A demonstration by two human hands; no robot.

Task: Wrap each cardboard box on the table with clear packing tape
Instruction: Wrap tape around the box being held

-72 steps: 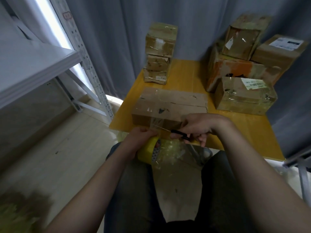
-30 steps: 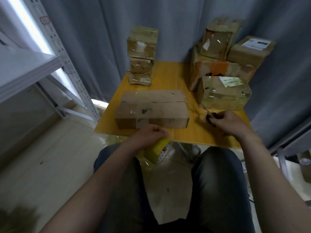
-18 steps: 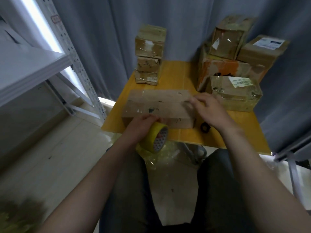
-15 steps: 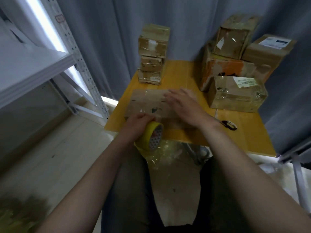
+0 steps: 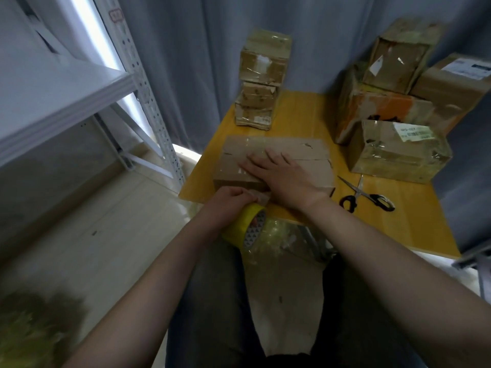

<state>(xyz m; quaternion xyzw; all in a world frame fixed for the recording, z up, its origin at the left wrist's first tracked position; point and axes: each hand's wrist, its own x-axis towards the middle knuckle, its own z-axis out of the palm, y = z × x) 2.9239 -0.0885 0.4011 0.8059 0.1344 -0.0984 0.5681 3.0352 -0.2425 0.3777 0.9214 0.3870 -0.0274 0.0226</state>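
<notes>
A flat, wide cardboard box (image 5: 305, 152) lies at the near edge of the yellow table (image 5: 300, 120). My right hand (image 5: 279, 173) lies flat on its top with fingers straight, over a strip of clear tape that runs across the lid. My left hand (image 5: 231, 200) is at the box's front face and grips the yellow-cored roll of clear tape (image 5: 245, 227), which hangs just below the table edge. Part of the box's front face is hidden behind both hands.
Black-handled scissors (image 5: 364, 196) lie on the table right of the box. A stack of three small boxes (image 5: 261, 78) stands at the back. Several taped boxes (image 5: 398, 152) pile up at the right. A white metal shelf (image 5: 61, 96) stands to the left, grey curtains behind.
My right hand put the scissors down on the table at the right and moved onto the box top, sliding left along the tape. My left hand keeps the roll at the front edge.
</notes>
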